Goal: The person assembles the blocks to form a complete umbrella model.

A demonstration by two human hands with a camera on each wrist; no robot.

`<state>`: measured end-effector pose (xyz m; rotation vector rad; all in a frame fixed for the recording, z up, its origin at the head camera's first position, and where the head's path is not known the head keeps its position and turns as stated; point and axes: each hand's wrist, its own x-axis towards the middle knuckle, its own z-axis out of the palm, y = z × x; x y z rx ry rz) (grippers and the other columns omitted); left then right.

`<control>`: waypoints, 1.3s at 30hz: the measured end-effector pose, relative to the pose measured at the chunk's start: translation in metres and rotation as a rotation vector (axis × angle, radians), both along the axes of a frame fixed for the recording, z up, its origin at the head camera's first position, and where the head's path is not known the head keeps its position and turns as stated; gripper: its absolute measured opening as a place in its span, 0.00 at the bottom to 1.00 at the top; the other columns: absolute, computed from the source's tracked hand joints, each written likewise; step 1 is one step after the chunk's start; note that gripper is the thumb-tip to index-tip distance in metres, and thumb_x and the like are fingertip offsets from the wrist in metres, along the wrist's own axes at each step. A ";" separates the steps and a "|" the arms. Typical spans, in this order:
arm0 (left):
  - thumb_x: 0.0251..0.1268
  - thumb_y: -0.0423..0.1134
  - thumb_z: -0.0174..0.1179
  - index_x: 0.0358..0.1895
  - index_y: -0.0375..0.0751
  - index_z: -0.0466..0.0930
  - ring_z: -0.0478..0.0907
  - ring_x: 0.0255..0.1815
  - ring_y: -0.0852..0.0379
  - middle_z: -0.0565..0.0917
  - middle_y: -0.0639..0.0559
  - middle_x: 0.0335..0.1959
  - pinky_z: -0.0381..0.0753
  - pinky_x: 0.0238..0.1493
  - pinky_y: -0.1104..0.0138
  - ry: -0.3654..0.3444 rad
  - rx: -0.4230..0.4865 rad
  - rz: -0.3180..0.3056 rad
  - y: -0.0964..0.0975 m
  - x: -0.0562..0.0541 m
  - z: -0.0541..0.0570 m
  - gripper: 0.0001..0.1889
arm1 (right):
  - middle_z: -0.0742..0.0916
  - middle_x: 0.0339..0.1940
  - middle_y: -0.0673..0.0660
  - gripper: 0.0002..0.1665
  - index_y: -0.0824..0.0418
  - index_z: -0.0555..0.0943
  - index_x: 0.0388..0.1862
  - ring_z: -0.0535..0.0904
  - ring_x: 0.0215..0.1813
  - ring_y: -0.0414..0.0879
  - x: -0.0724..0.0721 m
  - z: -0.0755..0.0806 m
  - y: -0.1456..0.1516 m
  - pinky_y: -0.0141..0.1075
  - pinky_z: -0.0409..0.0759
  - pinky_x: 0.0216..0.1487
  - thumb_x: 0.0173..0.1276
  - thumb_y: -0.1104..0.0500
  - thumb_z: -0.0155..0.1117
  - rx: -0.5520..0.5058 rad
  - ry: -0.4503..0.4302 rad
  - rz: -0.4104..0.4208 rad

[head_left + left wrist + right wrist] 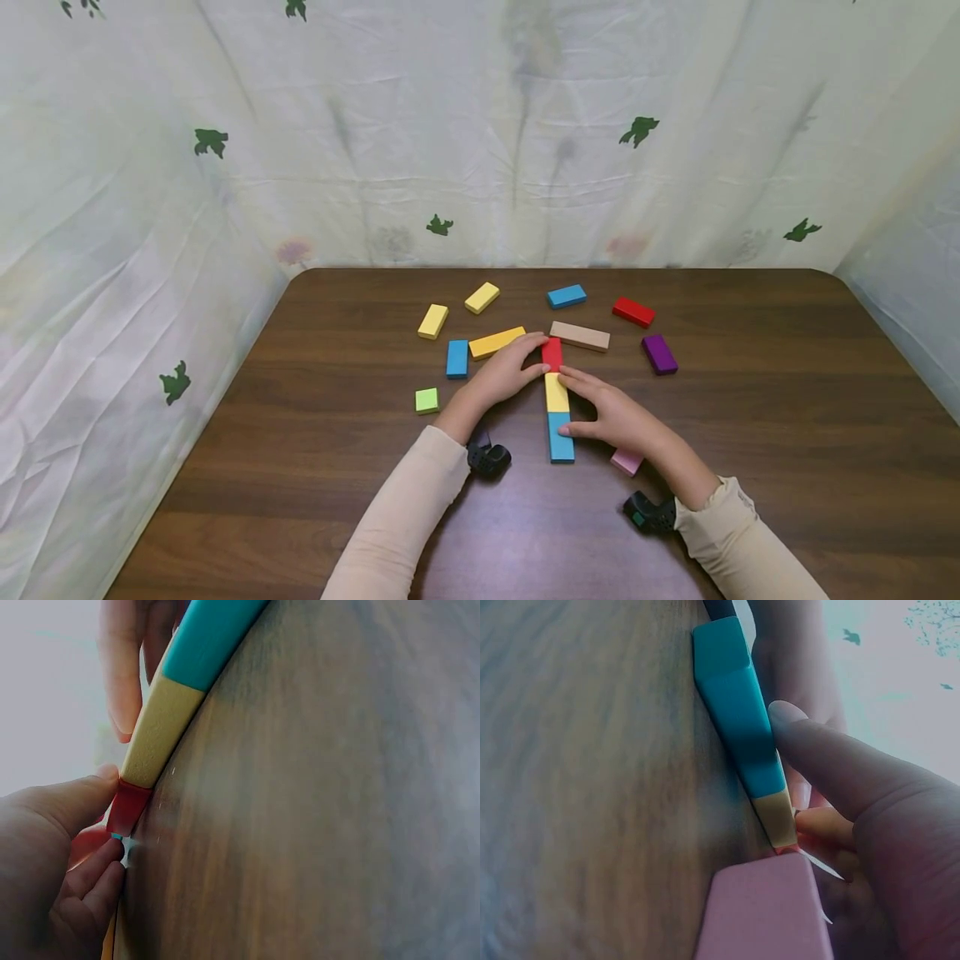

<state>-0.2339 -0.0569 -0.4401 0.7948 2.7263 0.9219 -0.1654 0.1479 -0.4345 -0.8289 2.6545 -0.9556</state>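
Three blocks lie end to end in a column: a red block (552, 354) at the far end, a yellow block (557, 393) in the middle and a blue block (561, 442) nearest me. With thumb and fingers at its two ends, my left hand (504, 373) holds the red block; the left wrist view shows the thumb (101, 776) by the red-yellow joint. My right hand (618, 417) spreads along the column's right side. Its thumb (791, 716) touches the blue block, and its fingertips rest near the yellow block's far end.
Beyond the left hand lie an orange block (497, 342), a blue block (457, 359) and two yellow ones. A tan block (580, 336) sits by the column's far end. Purple (659, 355) and red (633, 312) blocks are at right; a pink block (627, 461) lies under the right wrist.
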 end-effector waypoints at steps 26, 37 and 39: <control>0.64 0.47 0.52 0.64 0.42 0.64 0.59 0.64 0.56 0.65 0.49 0.63 0.57 0.62 0.64 0.005 -0.004 0.003 -0.001 0.004 0.002 0.26 | 0.62 0.68 0.57 0.49 0.63 0.62 0.66 0.58 0.66 0.53 0.003 -0.002 -0.001 0.49 0.61 0.60 0.52 0.38 0.65 -0.004 0.019 0.002; 0.63 0.45 0.55 0.61 0.40 0.66 0.62 0.62 0.56 0.69 0.49 0.59 0.58 0.61 0.64 -0.011 0.007 -0.027 -0.003 0.006 0.006 0.25 | 0.62 0.68 0.57 0.49 0.63 0.62 0.66 0.59 0.65 0.55 0.011 0.002 -0.003 0.52 0.62 0.58 0.52 0.38 0.65 0.002 0.004 -0.016; 0.63 0.46 0.55 0.61 0.40 0.66 0.62 0.61 0.56 0.69 0.49 0.59 0.59 0.61 0.64 -0.021 0.005 -0.029 -0.003 0.006 0.006 0.25 | 0.62 0.68 0.58 0.49 0.63 0.62 0.66 0.59 0.65 0.56 0.012 0.002 -0.003 0.53 0.62 0.58 0.52 0.38 0.65 0.000 0.002 -0.015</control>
